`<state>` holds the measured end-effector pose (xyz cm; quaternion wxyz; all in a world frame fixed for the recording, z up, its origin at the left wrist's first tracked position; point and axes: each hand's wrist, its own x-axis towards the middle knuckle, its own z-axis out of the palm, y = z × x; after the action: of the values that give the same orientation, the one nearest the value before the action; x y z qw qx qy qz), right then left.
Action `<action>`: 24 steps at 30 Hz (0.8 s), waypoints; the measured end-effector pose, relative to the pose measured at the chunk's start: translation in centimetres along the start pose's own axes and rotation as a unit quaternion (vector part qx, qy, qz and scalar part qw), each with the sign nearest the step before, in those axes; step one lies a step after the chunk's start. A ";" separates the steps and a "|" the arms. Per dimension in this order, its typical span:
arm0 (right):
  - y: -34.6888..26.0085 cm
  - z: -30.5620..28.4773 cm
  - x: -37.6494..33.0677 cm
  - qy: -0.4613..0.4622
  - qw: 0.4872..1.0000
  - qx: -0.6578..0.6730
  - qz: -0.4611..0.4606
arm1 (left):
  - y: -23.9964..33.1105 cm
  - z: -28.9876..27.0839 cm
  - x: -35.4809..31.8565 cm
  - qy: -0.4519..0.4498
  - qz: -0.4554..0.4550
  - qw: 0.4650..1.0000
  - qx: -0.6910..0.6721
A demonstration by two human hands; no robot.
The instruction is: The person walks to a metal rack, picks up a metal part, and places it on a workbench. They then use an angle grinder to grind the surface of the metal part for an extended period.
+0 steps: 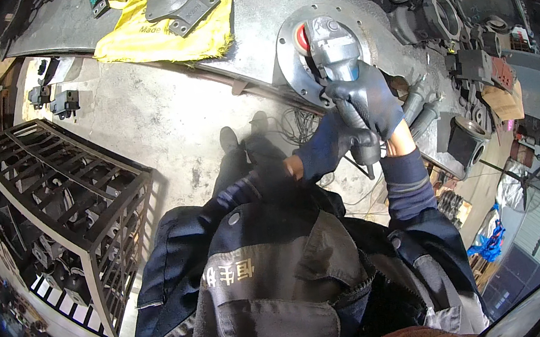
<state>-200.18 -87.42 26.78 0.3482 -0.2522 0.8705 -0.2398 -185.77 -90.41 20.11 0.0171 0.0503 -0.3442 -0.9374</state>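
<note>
Both of my hands wear dark gloves and grip a grey angle grinder (pixel 338 54). My right hand (pixel 379 103) wraps round its body close behind the head. My left hand (pixel 327 146) is closed round the rear end, nearer my belly. The grinder's head lies over a round metal flange (pixel 290 63) with bolt holes round its rim, at the bench edge. A red patch shows beside the head; I cannot tell whether it belongs to the disc or the flange. Whether the disc touches the metal is hidden.
The metal workbench (pixel 256 61) carries a yellow sack (pixel 209 40) with a flat metal plate (pixel 173 4) on it. Several castings (pixel 444 12) crowd the right side. A metal cage (pixel 89 243) of parts stands on the floor at left. Cables (pixel 299 127) lie coiled below the bench edge.
</note>
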 end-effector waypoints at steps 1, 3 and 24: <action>0.0 -0.4 0.5 -0.003 1.000 0.016 -0.015 | 0.1 0.1 0.6 0.007 0.021 1.000 -0.016; -0.2 -1.2 1.3 -0.011 0.999 0.042 -0.020 | 0.3 0.3 1.7 0.025 0.062 0.997 -0.031; 1.6 1.1 -1.1 0.001 1.000 0.003 -0.028 | -3.7 -0.3 -0.7 0.035 0.059 0.997 0.036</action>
<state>-199.14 -85.79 25.68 0.3413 -0.2749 0.8626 -0.2525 -185.01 -87.67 17.55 0.0830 0.0633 -0.3795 -0.9193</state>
